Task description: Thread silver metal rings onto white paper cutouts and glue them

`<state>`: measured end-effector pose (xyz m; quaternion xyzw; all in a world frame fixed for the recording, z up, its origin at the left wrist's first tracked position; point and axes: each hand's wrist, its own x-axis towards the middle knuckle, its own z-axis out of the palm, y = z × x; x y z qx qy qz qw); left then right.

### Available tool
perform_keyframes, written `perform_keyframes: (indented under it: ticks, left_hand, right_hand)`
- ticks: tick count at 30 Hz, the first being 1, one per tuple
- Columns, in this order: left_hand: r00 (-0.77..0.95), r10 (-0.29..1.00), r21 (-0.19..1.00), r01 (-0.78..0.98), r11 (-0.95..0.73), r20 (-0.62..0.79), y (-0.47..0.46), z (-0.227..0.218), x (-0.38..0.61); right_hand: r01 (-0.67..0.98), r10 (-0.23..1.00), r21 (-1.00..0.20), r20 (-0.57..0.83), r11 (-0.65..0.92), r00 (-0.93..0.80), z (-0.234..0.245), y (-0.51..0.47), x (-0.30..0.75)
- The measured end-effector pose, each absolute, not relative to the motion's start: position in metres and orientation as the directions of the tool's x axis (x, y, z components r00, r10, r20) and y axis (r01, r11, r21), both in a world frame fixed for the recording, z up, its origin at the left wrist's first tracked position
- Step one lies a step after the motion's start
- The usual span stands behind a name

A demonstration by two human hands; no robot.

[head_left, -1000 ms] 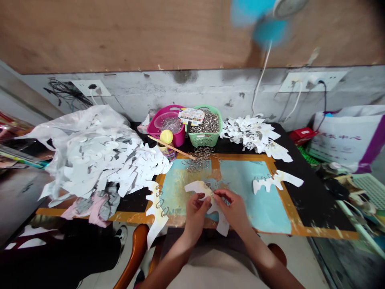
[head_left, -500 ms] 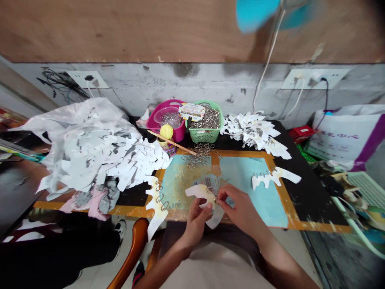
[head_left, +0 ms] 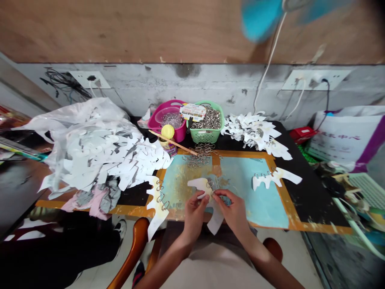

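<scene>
A basket (head_left: 179, 137) and a second basket (head_left: 207, 139) to its right stand at the back of the desk (head_left: 315, 200), mid-frame, with loose rings (head_left: 201, 157) just below. A large heap of cut-outs (head_left: 99, 156) fills the left and a smaller heap (head_left: 255, 132) the upper right. A single cut-out (head_left: 198, 184) sits lower centre.

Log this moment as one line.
left hand: holds white cutout | right hand: pinches it beside its metal rings | behind: green basket

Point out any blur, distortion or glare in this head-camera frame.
Head view: the blue fan is smeared by motion; the wide lens bends the table edges; light is soft, without hard glare; the left hand, right hand and the white card cut-out they pinch look sharp.
</scene>
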<state>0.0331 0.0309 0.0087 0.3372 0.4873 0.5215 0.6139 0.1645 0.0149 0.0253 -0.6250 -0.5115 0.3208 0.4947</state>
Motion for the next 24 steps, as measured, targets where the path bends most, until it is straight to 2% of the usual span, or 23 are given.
perform_keyframes:
  ticks: [3, 9, 12, 14, 18, 20, 22, 24]
  left_hand:
    - [0.029, 0.964, 0.907, -0.332, 0.260, -0.266, 0.030, 0.009, 0.034]
    - [0.125, 0.925, 0.800, -0.468, 0.374, -0.360, 0.022, 0.009, 0.033]
    - [0.164, 0.899, 0.737, -0.523, 0.429, -0.406, 0.015, 0.009, 0.029]
    - [0.202, 0.911, 0.738, -0.535, 0.411, -0.361, 0.011, 0.008, 0.025]
    - [0.243, 0.964, 0.818, -0.528, 0.228, -0.112, 0.005, 0.003, 0.020]
    - [0.236, 0.969, 0.863, -0.470, 0.184, -0.078, 0.004, 0.001, 0.019]
    - [0.132, 0.988, 0.922, -0.365, 0.128, -0.085, 0.006, 0.002, 0.017]
    - [-0.046, 0.999, 0.988, -0.152, -0.014, 0.007, 0.011, 0.005, 0.013]
  right_hand:
    - [0.340, 0.944, -0.938, 0.168, 0.065, 0.283, 0.023, 0.016, 0.163]
    - [0.296, 0.991, -0.953, -0.025, -0.065, 0.134, 0.031, 0.019, 0.173]
    - [0.286, 1.000, -0.958, -0.010, -0.006, -0.012, 0.047, 0.017, 0.184]
    - [0.311, 0.996, -0.949, 0.032, 0.056, -0.081, 0.061, 0.014, 0.192]
    - [0.480, 0.982, -0.858, 0.129, 0.181, -0.140, 0.089, 0.012, 0.211]
    - [0.560, 0.961, -0.791, 0.123, 0.246, -0.248, 0.093, 0.017, 0.217]
    - [0.611, 0.915, -0.723, 0.073, 0.322, -0.397, 0.086, 0.027, 0.220]
    - [0.641, 0.861, -0.652, 0.039, 0.406, -0.507, 0.068, 0.038, 0.219]
